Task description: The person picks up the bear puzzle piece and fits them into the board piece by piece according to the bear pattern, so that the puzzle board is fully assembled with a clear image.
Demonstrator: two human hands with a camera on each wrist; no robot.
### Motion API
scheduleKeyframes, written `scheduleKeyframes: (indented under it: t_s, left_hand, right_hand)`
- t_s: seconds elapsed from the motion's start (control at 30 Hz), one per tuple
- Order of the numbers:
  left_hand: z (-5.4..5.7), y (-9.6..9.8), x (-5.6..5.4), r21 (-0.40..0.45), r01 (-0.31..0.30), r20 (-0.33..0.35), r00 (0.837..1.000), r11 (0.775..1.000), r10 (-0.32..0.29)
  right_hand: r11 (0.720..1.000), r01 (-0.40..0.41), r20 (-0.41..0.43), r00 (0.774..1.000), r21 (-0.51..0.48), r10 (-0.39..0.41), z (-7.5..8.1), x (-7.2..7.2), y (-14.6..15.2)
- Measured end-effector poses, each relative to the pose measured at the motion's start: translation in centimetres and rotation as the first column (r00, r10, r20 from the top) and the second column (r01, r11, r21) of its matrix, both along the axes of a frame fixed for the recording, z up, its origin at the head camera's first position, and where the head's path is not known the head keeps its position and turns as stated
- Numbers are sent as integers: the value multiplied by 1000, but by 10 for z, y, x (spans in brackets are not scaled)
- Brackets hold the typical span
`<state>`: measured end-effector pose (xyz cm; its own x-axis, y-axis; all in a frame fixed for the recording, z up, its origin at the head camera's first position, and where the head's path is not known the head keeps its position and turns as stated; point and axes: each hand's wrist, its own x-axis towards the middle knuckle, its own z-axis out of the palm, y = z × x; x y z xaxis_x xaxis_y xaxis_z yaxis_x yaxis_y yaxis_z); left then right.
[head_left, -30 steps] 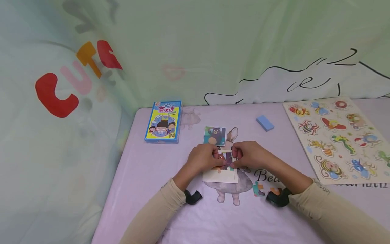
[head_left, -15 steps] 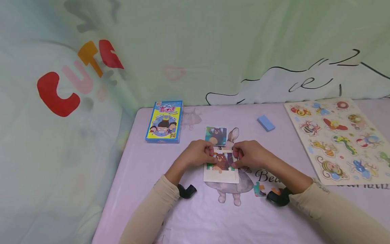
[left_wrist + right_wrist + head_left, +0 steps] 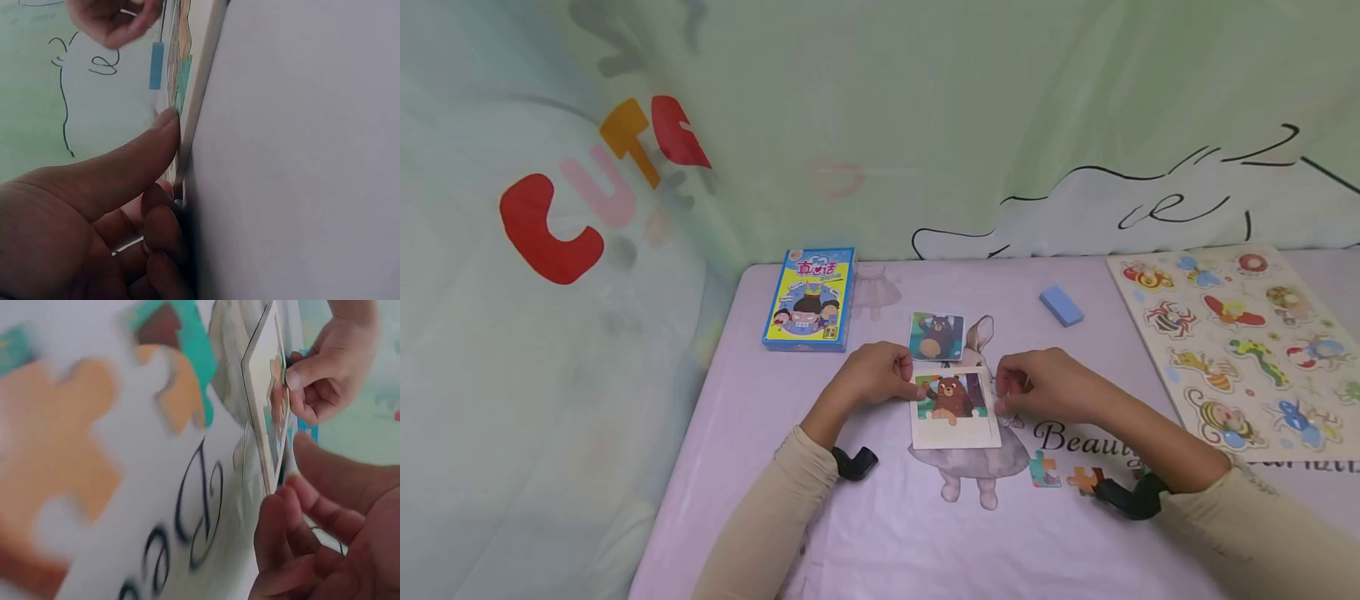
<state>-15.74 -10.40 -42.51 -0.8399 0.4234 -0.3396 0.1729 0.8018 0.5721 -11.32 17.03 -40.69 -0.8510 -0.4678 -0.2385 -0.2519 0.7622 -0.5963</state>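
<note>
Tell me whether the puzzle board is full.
Partly full: bear pieces fill the upper part of the puzzle board, the lower part is bare, and loose pieces lie nearby.

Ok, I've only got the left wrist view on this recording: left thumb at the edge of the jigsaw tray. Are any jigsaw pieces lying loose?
Observer: Yes, at least two. In the head view a teal-and-orange piece and an orange-and-brown piece lie on the table, to the right of the jigsaw tray and a little nearer the person.

Operator: I see the tray almost edge-on. How much of it is filled?

Observer: From above, only the upper part: a brown bear picture fills it, and the strip below is mostly bare cream.
</note>
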Motion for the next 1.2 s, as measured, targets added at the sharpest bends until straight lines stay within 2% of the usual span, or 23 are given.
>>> scheduleKeyframes:
  t_s: [0.17,0.37,0.5,0.63,0.87,1.2]
  left_hand:
    - [-2,0,0,7,-13,-17,1000,1000,13]
    - [-2,0,0,-13,-20,-24,1000,1000,20]
    - [-1,0,0,-9,-21,-17,1000,1000,21]
    - [-2,-1,0,-5,-19,-20,1000,1000,19]
    - [-4,-1,-2,-11,-13,-28,1000,1000,12]
    - [-4,0,-1,-19,-15,-18,1000,1000,14]
  right_hand:
    - [996,-84,22,996,1,84,2,15,20]
    - [984,-180,49,982,-6,180,-5,31,29]
    - [981,-186,56,981,49,183,-9,37,30]
    - [980,-176,46,984,95,173,-10,39,30]
    - [979,-198,18,980,54,197,-12,39,32]
    - [980,-199,87,976,-16,200,-10,32,34]
